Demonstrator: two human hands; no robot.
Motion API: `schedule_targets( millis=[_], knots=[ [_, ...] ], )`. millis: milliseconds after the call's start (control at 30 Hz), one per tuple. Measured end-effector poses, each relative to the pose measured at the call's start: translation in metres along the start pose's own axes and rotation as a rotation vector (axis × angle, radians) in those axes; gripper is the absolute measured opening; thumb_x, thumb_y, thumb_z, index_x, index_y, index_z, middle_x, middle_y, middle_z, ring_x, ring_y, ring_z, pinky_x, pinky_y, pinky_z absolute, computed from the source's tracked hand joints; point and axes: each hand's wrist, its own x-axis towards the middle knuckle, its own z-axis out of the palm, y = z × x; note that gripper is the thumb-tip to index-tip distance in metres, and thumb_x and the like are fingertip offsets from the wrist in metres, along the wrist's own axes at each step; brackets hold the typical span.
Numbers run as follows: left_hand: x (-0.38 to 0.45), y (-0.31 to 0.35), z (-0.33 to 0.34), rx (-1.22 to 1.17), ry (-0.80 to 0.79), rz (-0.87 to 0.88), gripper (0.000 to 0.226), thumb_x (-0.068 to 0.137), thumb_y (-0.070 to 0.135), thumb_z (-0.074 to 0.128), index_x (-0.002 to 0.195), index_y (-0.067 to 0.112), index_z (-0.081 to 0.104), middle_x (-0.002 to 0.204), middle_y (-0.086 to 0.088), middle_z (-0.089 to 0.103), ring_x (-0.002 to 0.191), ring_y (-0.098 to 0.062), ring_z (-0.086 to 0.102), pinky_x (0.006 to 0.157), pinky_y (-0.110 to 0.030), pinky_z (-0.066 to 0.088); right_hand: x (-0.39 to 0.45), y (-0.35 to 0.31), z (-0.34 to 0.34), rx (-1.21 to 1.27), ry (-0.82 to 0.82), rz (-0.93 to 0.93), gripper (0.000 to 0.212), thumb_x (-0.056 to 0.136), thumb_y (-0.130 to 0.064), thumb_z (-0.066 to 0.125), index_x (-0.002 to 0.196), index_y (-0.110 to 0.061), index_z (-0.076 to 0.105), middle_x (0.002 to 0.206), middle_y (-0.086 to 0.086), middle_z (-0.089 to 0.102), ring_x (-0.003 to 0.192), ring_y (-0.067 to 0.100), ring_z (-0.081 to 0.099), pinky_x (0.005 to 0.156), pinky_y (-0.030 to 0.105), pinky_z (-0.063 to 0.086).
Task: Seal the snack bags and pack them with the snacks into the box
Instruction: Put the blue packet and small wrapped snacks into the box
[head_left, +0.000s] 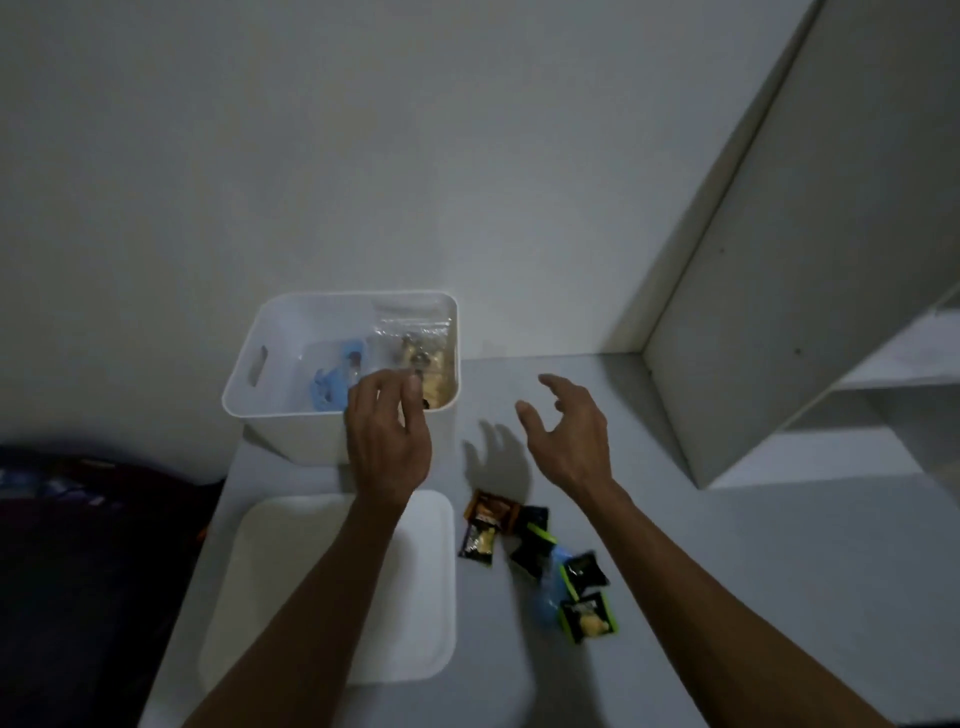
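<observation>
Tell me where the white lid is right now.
In the head view, the white lid lies flat on the table, directly in front of the white box, under the left forearm and left of the loose snack packets.

Table (727, 545) w/ box (291, 426), lid (291, 597), snack packets (540, 551).

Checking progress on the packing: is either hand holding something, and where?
Nothing is held. The left hand hangs over the box rim; the right hand is spread above the table.

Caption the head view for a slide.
Both hands open above a white box holding bagged snacks; loose snack packets wait on the table.
</observation>
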Motion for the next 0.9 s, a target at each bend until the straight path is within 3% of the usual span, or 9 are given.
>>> schedule_targets(
  millis=[133, 300, 400, 533, 700, 900],
  knots=[
    [-0.089, 0.017, 0.015, 0.025, -0.114, -0.024, 0.028, 0.100, 0.026, 0.045, 0.106, 0.008, 0.066, 0.105, -0.010, 0.064, 0.099, -0.031, 0.058, 0.085, -0.045, 0.048, -0.074, 0.082, -0.032, -0.036, 0.032, 0.086, 0.061, 0.092, -0.055, 0.055, 0.144, -0.024, 0.045, 0.148, 0.004, 0.044, 0.137, 0.019, 0.039, 0.109, 0.030, 0.033],
    [-0.186, 0.026, 0.032, 0.170, -0.364, -0.190, 0.048, 0.096, 0.046, 0.038, 0.126, 0.017, 0.060, 0.133, -0.013, 0.056, 0.124, -0.031, 0.050, 0.100, -0.043, 0.042, -0.158, 0.152, -0.017, -0.211, -0.056, 0.136, 0.080, 0.082, -0.070, 0.049, 0.150, -0.029, 0.035, 0.157, 0.008, 0.031, 0.144, 0.026, 0.028, 0.113, 0.044, 0.034],
    [-0.207, 0.015, 0.048, 0.230, -0.469, -0.138, 0.048, 0.095, 0.050, 0.040, 0.133, 0.023, 0.054, 0.140, -0.010, 0.051, 0.132, -0.029, 0.044, 0.105, -0.043, 0.038, -0.181, 0.170, 0.012, -0.295, -0.103, 0.115, 0.084, 0.083, -0.071, 0.050, 0.152, -0.030, 0.027, 0.159, 0.009, 0.029, 0.147, 0.032, 0.024, 0.110, 0.049, 0.033],
    [-0.203, -0.014, 0.078, 0.373, -0.669, -0.071, 0.056, 0.094, 0.059, 0.030, 0.143, 0.034, 0.041, 0.155, -0.003, 0.033, 0.143, -0.029, 0.029, 0.110, -0.054, 0.031, -0.173, 0.181, 0.050, -0.388, -0.112, 0.097, 0.084, 0.084, -0.070, 0.047, 0.155, -0.032, 0.021, 0.162, 0.010, 0.023, 0.148, 0.037, 0.020, 0.108, 0.059, 0.033],
    [-0.189, -0.025, 0.117, 0.459, -0.885, 0.027, 0.061, 0.088, 0.068, 0.016, 0.146, 0.051, 0.020, 0.162, 0.001, 0.014, 0.149, -0.033, 0.006, 0.112, -0.064, 0.012, -0.145, 0.197, 0.071, -0.521, -0.142, 0.047, 0.074, 0.089, -0.069, 0.039, 0.154, -0.037, 0.024, 0.163, 0.006, 0.022, 0.149, 0.035, 0.017, 0.109, 0.065, 0.025],
    [-0.195, -0.033, 0.140, 0.534, -0.861, 0.142, 0.061, 0.088, 0.074, 0.011, 0.138, 0.052, 0.037, 0.153, 0.003, 0.035, 0.144, -0.035, 0.021, 0.107, -0.061, 0.019, -0.110, 0.222, 0.054, -0.560, -0.052, 0.074, 0.065, 0.093, -0.065, 0.040, 0.148, -0.031, 0.037, 0.162, 0.003, 0.025, 0.150, 0.031, 0.017, 0.113, 0.064, 0.022]
  ],
)
